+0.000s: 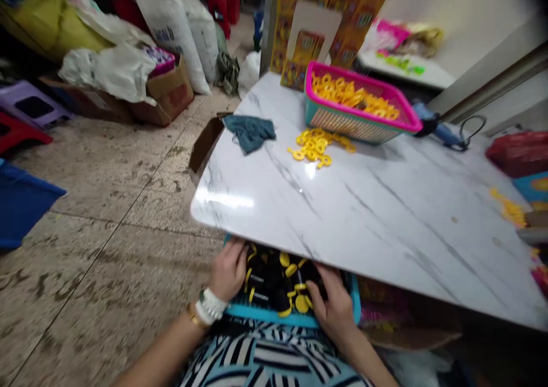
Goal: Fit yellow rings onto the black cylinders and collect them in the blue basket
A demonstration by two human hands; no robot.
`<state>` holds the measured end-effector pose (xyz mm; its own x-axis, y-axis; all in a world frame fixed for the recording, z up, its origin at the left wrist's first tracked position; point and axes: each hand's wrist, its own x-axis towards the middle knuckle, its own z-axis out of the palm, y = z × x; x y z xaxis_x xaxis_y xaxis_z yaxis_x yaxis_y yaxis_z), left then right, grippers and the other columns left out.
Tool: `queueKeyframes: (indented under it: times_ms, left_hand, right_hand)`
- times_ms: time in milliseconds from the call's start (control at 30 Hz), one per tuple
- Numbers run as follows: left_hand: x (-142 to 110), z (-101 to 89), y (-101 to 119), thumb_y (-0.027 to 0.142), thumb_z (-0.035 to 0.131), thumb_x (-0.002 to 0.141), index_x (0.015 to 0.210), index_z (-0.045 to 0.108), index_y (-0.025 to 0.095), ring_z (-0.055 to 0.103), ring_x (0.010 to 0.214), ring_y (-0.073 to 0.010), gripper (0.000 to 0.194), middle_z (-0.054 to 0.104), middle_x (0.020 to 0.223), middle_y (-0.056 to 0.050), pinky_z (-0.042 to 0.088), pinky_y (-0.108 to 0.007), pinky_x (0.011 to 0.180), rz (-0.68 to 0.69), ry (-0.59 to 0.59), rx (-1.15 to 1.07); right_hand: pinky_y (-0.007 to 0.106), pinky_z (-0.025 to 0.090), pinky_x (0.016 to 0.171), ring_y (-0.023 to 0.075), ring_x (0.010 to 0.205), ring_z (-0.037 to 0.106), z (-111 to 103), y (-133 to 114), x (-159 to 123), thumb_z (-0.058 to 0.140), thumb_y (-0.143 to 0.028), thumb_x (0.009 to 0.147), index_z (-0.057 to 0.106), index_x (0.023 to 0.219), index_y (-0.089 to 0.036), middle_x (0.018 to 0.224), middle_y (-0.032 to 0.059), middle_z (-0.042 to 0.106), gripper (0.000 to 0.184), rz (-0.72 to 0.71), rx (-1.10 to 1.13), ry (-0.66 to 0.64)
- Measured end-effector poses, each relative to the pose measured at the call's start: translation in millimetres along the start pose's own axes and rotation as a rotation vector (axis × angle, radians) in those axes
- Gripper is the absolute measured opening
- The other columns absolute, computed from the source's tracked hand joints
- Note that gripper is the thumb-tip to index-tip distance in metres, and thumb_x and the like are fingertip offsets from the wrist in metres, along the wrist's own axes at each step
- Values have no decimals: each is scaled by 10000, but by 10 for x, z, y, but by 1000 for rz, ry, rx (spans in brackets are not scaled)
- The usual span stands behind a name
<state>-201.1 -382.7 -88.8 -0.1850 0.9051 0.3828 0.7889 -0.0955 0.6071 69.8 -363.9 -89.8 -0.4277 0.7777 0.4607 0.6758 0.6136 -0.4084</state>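
A blue plastic basket [295, 318] sits at my lap, partly under the table's front edge. It holds many black pieces with yellow round ends [302, 303]. My left hand [230, 268] is closed over the basket's left side, its fingertips partly hidden. My right hand [331, 301] reaches inside at the right, thumb spread from the fingers, touching the black and yellow pieces. I see nothing lifted in it, though its fingertips are partly hidden among the pieces.
The white marbled table [363, 204] bears a loose pile of yellow ring-shaped pieces [314, 146], a pink-rimmed basket [363, 121] full of similar pieces, and a dark teal cloth [250, 131]. A blue bin [25, 204] stands on the floor at left. An open carton [411, 330] is under the table.
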Motion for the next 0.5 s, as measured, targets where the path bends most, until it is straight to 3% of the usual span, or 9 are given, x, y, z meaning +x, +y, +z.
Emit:
queueKeyframes:
  times_ms: [67, 133, 200, 267, 300, 400, 500]
  left_hand:
    - [-31, -49, -25, 130, 440, 913, 1193, 628, 188, 687, 1017, -225, 342, 714, 1070, -112, 591, -355, 878, 36, 78, -1]
    - [-96, -112, -45, 100, 465, 889, 1298, 565, 237, 680, 1051, -221, 443, 702, 1138, -92, 592, -345, 894, 108, 136, 36]
    - [-152, -194, -38, 70, 485, 863, 1356, 521, 274, 665, 1088, -214, 535, 685, 1197, -71, 578, -327, 928, 212, 114, 53]
    - [-134, -295, 12, 62, 508, 847, 1349, 535, 288, 664, 1086, -206, 551, 691, 1191, -56, 569, -307, 938, 315, 74, 29]
    - [-81, -345, 53, 65, 518, 844, 1332, 551, 288, 668, 1073, -202, 537, 699, 1171, -54, 569, -299, 931, 358, 63, 5]
    - [274, -433, 216, 82, 526, 858, 1282, 584, 274, 663, 1054, -197, 470, 705, 1138, -65, 569, -312, 919, 434, 52, -48]
    - [762, -391, 367, 161, 552, 874, 1241, 602, 218, 602, 1150, -257, 375, 660, 1206, -113, 554, -416, 954, 429, 10, 49]
  right_hand:
    - [498, 561, 906, 314, 1096, 661, -164, -28, 59, 594, -147, 845, 409, 1472, -271, 1220, 102, 680, 665, -101, -4, -19]
    - [417, 610, 807, 280, 934, 725, -383, -48, 181, 609, -106, 808, 478, 1434, -273, 1079, 69, 741, 661, -239, 16, 34]
    - [352, 623, 671, 247, 762, 743, -624, -38, 416, 621, -98, 784, 556, 1375, -267, 906, 39, 774, 618, -339, 19, 116]
    - [356, 616, 669, 251, 780, 738, -815, 51, 798, 640, -113, 775, 624, 1299, -267, 909, 45, 772, 546, -352, -1, 120]
    - [386, 608, 753, 266, 878, 726, -865, 139, 1041, 659, -118, 768, 650, 1254, -277, 1005, 59, 758, 512, -328, -4, 71]
    - [454, 523, 936, 273, 1063, 656, -780, 570, 1857, 625, -217, 834, 704, 1077, -252, 1144, 99, 701, 258, -165, 37, 157]
    - [488, 383, 1076, 298, 1254, 520, -477, 1048, 2603, 609, -383, 843, 669, 1119, -166, 1327, 168, 577, 357, 137, -7, 121]
